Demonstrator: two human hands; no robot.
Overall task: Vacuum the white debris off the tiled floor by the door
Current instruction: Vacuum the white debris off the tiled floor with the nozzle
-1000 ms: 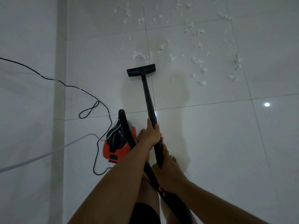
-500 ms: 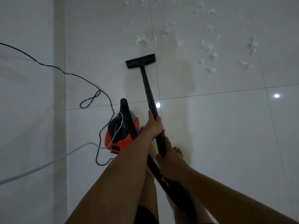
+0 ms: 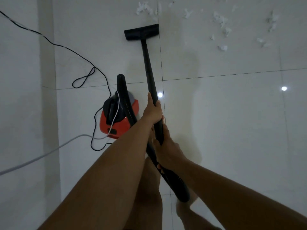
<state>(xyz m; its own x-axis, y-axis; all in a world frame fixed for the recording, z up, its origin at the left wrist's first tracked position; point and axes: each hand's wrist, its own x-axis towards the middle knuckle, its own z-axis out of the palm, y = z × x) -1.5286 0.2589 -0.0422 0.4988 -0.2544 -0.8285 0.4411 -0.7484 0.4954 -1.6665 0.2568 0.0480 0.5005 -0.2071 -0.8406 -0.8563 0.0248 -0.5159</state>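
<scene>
I hold a black vacuum wand with both hands. My left hand grips the tube higher up; my right hand grips it lower, near the ribbed hose end. The flat black floor head lies on the white tiles just short of the white debris, which is scattered across the top and upper right. A small clump of debris lies just beyond the head. The red and black vacuum body sits on the floor left of my hands.
A black power cord loops over the floor at left, and a white cable runs from the left edge to the vacuum body. A white wall lines the left side. My bare legs and feet stand below the wand.
The view has tilted down and the debris has slid toward the top edge. The floor head sits nearer the small clump. Both hands keep the same grip on the wand.
</scene>
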